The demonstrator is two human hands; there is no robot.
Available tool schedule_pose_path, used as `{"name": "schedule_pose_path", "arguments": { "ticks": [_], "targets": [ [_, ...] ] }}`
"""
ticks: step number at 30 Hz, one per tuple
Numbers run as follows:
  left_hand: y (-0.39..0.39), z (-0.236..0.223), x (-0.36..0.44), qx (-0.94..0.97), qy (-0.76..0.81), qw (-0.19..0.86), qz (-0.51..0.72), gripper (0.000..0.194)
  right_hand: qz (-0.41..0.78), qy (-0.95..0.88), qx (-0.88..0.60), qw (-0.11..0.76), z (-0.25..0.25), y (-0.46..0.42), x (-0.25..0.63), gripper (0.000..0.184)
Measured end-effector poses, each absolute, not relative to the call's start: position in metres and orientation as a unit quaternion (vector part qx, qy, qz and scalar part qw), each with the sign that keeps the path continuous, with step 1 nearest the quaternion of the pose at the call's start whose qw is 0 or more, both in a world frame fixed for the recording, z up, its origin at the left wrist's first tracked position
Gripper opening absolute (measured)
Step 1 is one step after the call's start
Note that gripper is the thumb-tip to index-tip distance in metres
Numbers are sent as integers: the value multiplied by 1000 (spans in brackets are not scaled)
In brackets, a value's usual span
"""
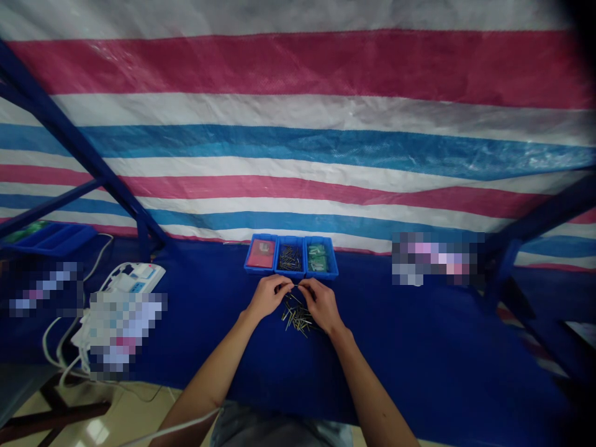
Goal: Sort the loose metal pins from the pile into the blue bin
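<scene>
My left hand [270, 295] and my right hand [321, 303] meet over the blue table, fingertips pinched close together. Something small and thin shows between them, too fine to name. Just below lies a loose pile of slender metal pieces [298, 319], brassy and silver, like screws or nails. Beyond my hands three blue bins stand side by side. In the left bin [249, 269] is a red packet [261, 253]. Dark screw-like pieces [290, 257] fill the middle bin [290, 274]. Small pale and green pieces [317, 257] lie in the right bin [329, 274].
A white power strip [151, 277] and white cables [59, 355] lie on the left of the blue table [200, 273]. Farther left is a blue divided tray [60, 239]. Blue frame bars [100, 161] flank the striped sheet [298, 112] behind. Blurred items sit at both sides.
</scene>
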State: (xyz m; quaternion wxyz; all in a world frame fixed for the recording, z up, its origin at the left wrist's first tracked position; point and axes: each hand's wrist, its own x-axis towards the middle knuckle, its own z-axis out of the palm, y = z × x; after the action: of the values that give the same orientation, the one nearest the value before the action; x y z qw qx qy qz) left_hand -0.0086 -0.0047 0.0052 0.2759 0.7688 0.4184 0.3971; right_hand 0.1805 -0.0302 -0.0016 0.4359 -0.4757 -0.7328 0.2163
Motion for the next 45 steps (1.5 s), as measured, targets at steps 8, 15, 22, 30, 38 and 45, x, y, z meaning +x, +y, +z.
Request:
{"name": "schedule_pose_path", "arguments": {
  "ticks": [8,15,22,30,38,45],
  "targets": [
    [-5,6,-9,771,419,276,391,20,206,-737,-479,429,-3,-29,181,23],
    [-5,6,-9,769,421,279,393,21,198,-738,-483,427,-3,-30,182,24],
    [-5,6,-9,769,415,282,396,25,194,-742,-489,416,-3,-30,182,28],
    [-5,6,-9,771,417,278,393,23,185,-744,-498,405,-1,-30,182,34],
    [-6,8,-8,770,416,282,392,26,170,-743,-509,401,-3,-29,182,40],
    [-5,6,-9,773,414,279,391,20,171,-737,-511,407,-4,-29,183,41]
  ]
}}
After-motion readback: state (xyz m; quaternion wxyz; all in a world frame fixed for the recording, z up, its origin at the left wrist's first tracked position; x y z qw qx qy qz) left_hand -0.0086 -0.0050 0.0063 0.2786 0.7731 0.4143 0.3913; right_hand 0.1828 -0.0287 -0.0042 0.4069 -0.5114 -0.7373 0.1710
